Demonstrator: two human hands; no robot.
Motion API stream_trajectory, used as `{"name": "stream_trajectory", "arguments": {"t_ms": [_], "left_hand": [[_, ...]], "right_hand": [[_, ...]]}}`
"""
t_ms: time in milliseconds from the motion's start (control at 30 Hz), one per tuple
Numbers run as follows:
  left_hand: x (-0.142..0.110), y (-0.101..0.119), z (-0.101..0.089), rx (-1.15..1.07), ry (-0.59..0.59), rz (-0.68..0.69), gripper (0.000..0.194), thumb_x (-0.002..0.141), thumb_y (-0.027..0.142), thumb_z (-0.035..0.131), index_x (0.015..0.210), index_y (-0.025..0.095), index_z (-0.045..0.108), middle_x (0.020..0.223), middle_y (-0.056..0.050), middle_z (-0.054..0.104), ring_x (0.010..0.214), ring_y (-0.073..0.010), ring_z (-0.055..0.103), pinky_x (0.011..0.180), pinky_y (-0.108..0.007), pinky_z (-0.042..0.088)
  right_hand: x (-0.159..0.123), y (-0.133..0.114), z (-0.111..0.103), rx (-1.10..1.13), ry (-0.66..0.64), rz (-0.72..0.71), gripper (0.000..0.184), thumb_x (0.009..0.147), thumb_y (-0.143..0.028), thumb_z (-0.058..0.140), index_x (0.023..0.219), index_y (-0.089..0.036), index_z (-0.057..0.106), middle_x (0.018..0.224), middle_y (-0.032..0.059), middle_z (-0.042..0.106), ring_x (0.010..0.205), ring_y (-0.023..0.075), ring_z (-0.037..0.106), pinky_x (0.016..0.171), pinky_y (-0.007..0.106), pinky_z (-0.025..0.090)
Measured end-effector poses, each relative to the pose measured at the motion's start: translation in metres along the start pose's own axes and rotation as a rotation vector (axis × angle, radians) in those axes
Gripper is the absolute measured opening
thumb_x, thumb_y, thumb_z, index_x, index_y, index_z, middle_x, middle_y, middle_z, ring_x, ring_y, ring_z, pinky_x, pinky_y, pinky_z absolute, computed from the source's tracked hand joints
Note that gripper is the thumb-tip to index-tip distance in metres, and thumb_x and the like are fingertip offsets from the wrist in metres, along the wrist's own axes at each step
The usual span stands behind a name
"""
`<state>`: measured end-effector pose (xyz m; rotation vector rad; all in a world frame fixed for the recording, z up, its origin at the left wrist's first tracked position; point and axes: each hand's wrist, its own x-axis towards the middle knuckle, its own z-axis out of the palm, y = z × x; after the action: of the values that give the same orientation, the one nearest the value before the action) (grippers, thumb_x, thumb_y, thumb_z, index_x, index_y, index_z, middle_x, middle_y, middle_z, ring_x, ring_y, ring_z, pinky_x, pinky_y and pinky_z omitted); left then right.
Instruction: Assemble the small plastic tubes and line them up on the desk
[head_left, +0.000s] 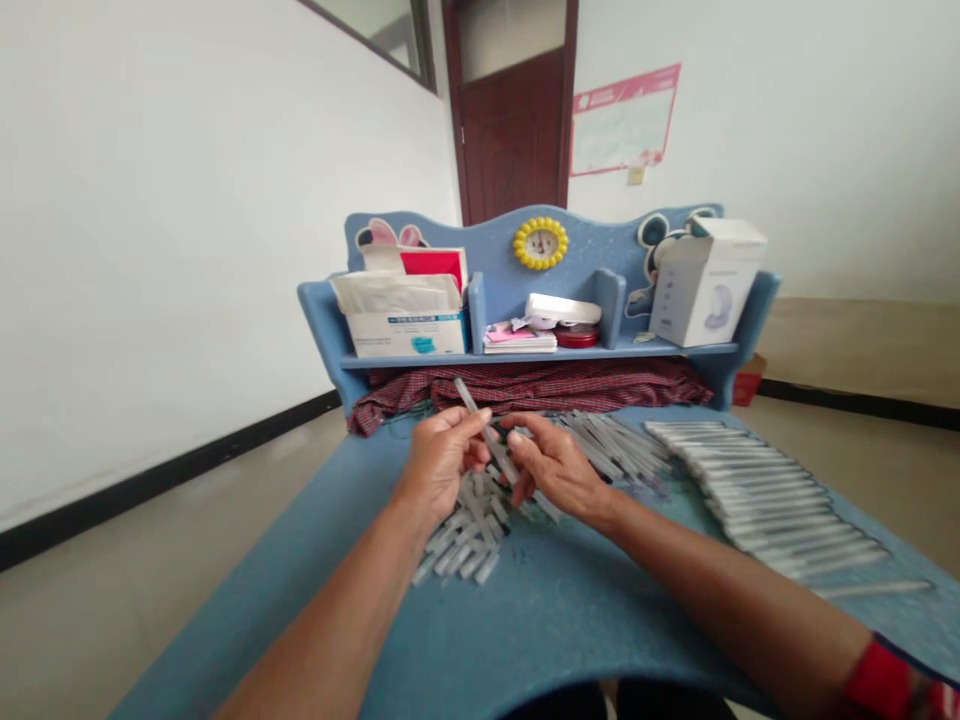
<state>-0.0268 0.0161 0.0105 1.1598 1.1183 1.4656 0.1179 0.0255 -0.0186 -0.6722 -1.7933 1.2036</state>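
A slim grey tube (499, 455) slants between the two hands, above the blue counter (525, 630). The left hand (442, 465) pinches its upper part with the fingertips, and the right hand (555, 465) grasps it lower down with curled fingers. Beneath the hands lies a loose heap of like tubes (469, 530); another heap (615, 450) sits just beyond the right hand, and a neat fanned row (765, 490) lines the counter's right side. A plaid cloth (525, 388) lies under the blue shelf (600, 350).

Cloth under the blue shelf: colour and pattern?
Red and dark plaid check on the cloth, clearest in the head view.
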Motion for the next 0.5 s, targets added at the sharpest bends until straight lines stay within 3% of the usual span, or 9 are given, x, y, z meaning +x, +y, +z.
{"name": "stream_trajectory", "arguments": {"t_ms": [133, 267, 367, 500], "left_hand": [[0.005, 0.002, -0.002, -0.035, -0.020, -0.083, 0.028, 0.062, 0.034, 0.071, 0.065, 0.013, 0.053, 0.050, 0.003, 0.053, 0.034, -0.0044, 0.041, 0.032, -0.016, 0.026], [0.002, 0.002, 0.001, -0.081, -0.060, -0.182, 0.031, 0.058, 0.032, 0.074, 0.061, 0.014, 0.049, 0.044, 0.007, 0.042, 0.033, -0.0026, 0.036, 0.032, -0.015, 0.020], [-0.001, 0.000, 0.004, -0.083, -0.104, -0.209, 0.031, 0.058, 0.032, 0.074, 0.062, 0.013, 0.050, 0.046, 0.008, 0.041, 0.034, -0.0019, 0.034, 0.033, -0.015, 0.019], [-0.001, -0.004, 0.005, -0.009, -0.173, -0.180, 0.032, 0.062, 0.040, 0.070, 0.065, 0.013, 0.053, 0.047, 0.005, 0.045, 0.036, -0.0039, 0.037, 0.036, -0.017, 0.022]], "right_hand": [[0.000, -0.002, -0.009, -0.548, 0.099, -0.273, 0.032, 0.088, -0.023, 0.038, 0.120, -0.023, 0.044, 0.074, -0.0006, 0.060, 0.056, 0.0099, 0.057, 0.055, 0.022, 0.044], [-0.004, -0.004, -0.009, -1.065, 0.012, -0.552, 0.032, 0.085, -0.015, 0.040, 0.115, -0.020, 0.051, 0.078, 0.0029, 0.062, 0.065, 0.0129, 0.055, 0.056, 0.023, 0.039], [-0.006, -0.006, -0.007, -1.254, -0.028, -0.669, 0.025, 0.087, -0.015, 0.038, 0.104, -0.018, 0.056, 0.073, 0.0024, 0.060, 0.061, 0.0127, 0.053, 0.053, 0.024, 0.035], [-0.005, -0.022, -0.011, -1.366, -0.037, -0.692, 0.026, 0.091, -0.018, 0.034, 0.099, -0.019, 0.058, 0.074, 0.0026, 0.059, 0.062, 0.0117, 0.052, 0.054, 0.024, 0.034]]}}
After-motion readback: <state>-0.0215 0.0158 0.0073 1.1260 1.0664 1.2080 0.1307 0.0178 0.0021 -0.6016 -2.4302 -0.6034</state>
